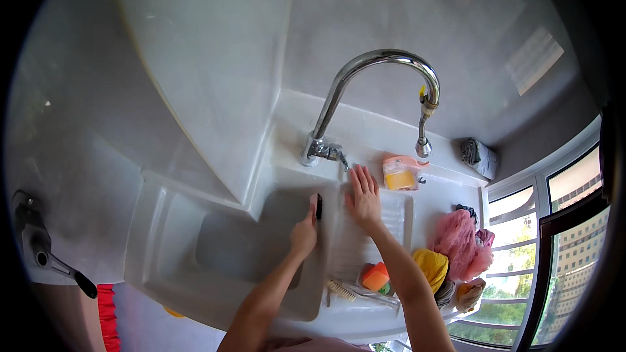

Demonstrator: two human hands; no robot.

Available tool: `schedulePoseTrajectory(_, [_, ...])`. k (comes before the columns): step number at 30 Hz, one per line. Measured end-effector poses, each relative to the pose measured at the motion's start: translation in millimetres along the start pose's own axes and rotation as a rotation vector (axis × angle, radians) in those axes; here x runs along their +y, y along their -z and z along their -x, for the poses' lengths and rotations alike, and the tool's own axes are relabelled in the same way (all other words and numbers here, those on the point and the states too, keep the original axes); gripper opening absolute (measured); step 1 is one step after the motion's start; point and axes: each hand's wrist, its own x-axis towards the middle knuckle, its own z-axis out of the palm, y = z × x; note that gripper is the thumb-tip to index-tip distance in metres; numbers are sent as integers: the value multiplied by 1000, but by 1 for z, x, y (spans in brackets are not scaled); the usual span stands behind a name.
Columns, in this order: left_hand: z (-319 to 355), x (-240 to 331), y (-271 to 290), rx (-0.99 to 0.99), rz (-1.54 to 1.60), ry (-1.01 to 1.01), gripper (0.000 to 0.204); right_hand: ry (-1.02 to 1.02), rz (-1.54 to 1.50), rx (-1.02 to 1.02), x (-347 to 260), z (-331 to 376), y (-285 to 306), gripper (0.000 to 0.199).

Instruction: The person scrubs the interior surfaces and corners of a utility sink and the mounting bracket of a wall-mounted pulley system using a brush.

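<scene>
Over the right side of the grey-white sink basin, my left hand is closed around a small block with a pale back and a black side, brush-like in shape. The block stands roughly on edge by the basin's inner wall. My right hand lies flat with fingers stretched out at the far end of the ribbed washboard, and nothing is in it. Just beyond its fingertips is the tap lever. Right of that hand sits a clear-and-pink soap box with a yellow bar showing.
A tall chrome tap arches over the washboard. Nearer me lie an orange sponge and a bristle brush. Yellow cloth and pink mesh pile up at right, near the window. A grey bundle sits on the back ledge.
</scene>
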Motion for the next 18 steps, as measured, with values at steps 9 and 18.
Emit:
schedulePoseTrajectory(9, [1,-5,10,-58,-1,-34,39,-6,-6,-15,-1,-1,4,70])
schedulePoseTrajectory(18, [10,0,20,-101,-39,-3,36,-3,-4,-27,-2,0,5,72])
